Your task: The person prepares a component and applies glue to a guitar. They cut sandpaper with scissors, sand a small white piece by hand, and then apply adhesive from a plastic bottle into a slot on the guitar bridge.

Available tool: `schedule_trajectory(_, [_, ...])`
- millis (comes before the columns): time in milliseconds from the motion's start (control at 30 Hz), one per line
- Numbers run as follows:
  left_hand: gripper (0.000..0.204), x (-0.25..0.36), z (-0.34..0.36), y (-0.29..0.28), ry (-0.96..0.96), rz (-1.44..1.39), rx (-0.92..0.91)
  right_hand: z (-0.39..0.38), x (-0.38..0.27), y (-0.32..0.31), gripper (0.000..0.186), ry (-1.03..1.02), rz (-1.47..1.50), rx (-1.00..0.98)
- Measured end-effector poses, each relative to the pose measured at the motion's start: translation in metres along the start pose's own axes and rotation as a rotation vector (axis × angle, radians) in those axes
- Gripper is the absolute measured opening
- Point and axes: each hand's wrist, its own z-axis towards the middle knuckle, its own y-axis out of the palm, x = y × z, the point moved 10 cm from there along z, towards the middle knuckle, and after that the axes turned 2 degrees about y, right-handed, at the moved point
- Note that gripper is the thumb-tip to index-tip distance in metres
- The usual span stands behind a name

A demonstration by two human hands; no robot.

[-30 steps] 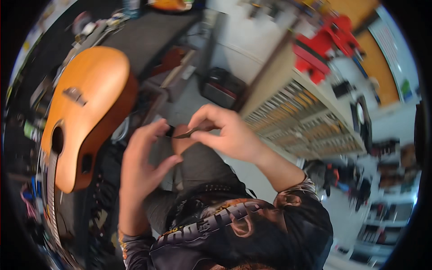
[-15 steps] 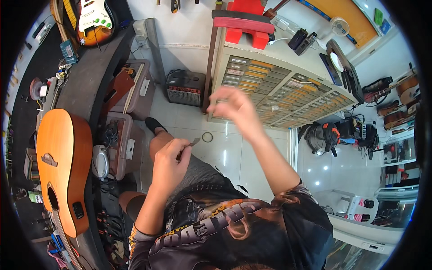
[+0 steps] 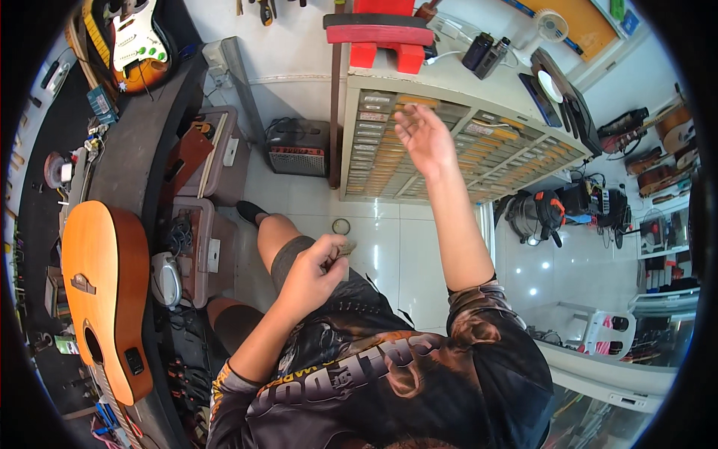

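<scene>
My left hand (image 3: 315, 271) is closed in front of my body, above my lap. Between its thumb and fingers shows a small flat grey-green piece (image 3: 348, 248), whose kind I cannot make out. Farther out, my right hand (image 3: 428, 142) is raised in front of the many-drawered cabinet (image 3: 467, 88). Its fingers are apart and slightly curled, and I see nothing in them. Whether the fingertips touch a drawer front I cannot tell.
At left, an acoustic guitar (image 3: 112, 299) lies on the dark workbench (image 3: 138, 146), with an electric guitar (image 3: 138, 52) beyond. Plastic bins (image 3: 213, 273) stand beside the bench. A small amplifier (image 3: 297, 146) and a tape roll (image 3: 341, 226) are on the floor. A red stand (image 3: 381, 36) tops the cabinet.
My right hand has moved right and outward along the cabinet front, its fingers spreading. My left hand has shifted right, still holding the small piece. The whole view has turned slightly.
</scene>
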Motion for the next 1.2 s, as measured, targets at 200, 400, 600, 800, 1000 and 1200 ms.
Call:
schedule_trajectory(200, [0.011,-0.012,-0.011,0.021,-0.019,-0.215,-0.113,-0.117,0.025,0.006,0.024,0.038,-0.058,0.14])
schedule_trajectory(400, [0.012,-0.024,-0.019,0.021,-0.139,-0.328,-0.088,-0.211,0.04,0.009,0.023,0.044,-0.069,0.169])
schedule_trajectory(600, [0.014,-0.021,-0.024,0.016,-0.087,-0.276,-0.006,-0.235,0.045,0.004,0.02,0.031,-0.066,0.183])
schedule_trajectory(800, [0.015,-0.018,-0.028,0.009,0.046,-0.232,-0.013,-0.243,0.043,0.013,0.028,0.045,-0.177,0.214])
schedule_trajectory(1000, [0.015,-0.031,-0.03,-0.002,-0.128,-0.42,0.025,-0.257,-0.007,0.047,0.046,-0.229,-0.9,-0.071])
schedule_trajectory(1200, [0.016,-0.028,-0.034,-0.001,-0.132,-0.307,0.021,-0.144,-0.086,0.113,0.036,-0.894,-1.799,-0.108])
